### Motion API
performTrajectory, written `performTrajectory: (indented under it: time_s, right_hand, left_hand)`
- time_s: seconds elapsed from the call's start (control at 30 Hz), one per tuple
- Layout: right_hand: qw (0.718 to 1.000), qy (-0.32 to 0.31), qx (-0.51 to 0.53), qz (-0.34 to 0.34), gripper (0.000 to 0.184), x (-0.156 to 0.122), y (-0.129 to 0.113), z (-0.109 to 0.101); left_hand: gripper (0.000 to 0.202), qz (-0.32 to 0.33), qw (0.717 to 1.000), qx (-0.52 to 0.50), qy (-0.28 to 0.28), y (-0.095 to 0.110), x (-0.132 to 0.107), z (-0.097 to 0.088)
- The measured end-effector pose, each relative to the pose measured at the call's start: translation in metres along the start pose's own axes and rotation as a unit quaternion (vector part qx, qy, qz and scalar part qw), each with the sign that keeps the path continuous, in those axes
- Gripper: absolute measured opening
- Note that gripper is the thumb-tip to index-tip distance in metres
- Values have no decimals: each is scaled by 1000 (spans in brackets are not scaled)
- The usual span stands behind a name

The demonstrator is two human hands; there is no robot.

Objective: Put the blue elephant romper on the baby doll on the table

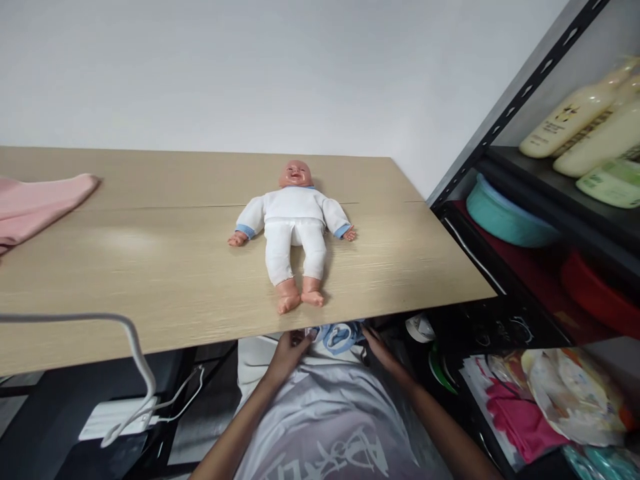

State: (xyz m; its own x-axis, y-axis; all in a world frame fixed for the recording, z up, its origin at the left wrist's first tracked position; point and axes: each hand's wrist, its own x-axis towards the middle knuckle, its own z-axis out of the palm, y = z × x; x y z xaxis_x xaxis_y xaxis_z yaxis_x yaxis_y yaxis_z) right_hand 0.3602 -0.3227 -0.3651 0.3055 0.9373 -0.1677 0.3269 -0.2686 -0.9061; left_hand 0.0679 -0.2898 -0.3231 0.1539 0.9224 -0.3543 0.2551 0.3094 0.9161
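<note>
At my lap, just under the table's front edge, lies a bunched light-blue and white cloth item point(341, 337), perhaps a small garment; its full shape is hidden. My left hand point(294, 349) grips its left side, thumb against the fabric. On the opposite side, my right hand point(376, 345) has its fingers closed at the cloth's edge, partly hidden by the tabletop. A baby doll point(295, 217) lies face up on the table, feet towards me. It wears a white top with blue cuffs and collar, and white trousers; its feet are bare.
The wooden table point(165, 267) stands against a wall. A pink cloth point(45, 203) lies at its left. A grey cable point(133, 333) runs over the front edge to a white power strip point(113, 419). Right is a shelf with bottles point(565, 120), a teal basin point(510, 217) and a red basin point(600, 290).
</note>
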Motion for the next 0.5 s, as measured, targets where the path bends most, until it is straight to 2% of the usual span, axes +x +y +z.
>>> performTrajectory:
  time_s: [0.07,0.13,0.17,0.2,0.23,0.3,0.37,0.43,0.5]
  right_hand:
    - [999,17,8,-30,101,2,-4,5]
    - [997,35,9,-63,88,-5,-9,4]
    - [996,43,8,-79,79,-11,-13,2]
    - [995,50,7,-91,68,-20,-17,-2]
    - [992,58,4,-109,56,-29,-23,-5]
    - [982,70,-9,-175,32,-49,-39,-13]
    - [947,74,-37,-310,13,-64,-62,-20]
    - [892,81,-51,-441,17,-70,-93,-25]
    - [832,96,-35,-546,23,-67,-128,-28]
  left_hand:
    - [66,9,1000,4,-1,17,-7,-2]
    - [60,22,999,10,-34,34,-23,-14]
    - [54,29,998,18,-60,42,-33,-25]
    - [48,36,991,44,-119,49,-43,-37]
    - [44,39,985,67,-155,55,-53,-50]
    - [40,46,976,112,-182,64,-71,-79]
    - [44,47,966,169,-192,73,-85,-105]
    - [48,50,953,213,-210,84,-96,-126]
    - [48,52,941,234,-238,101,-104,-139]
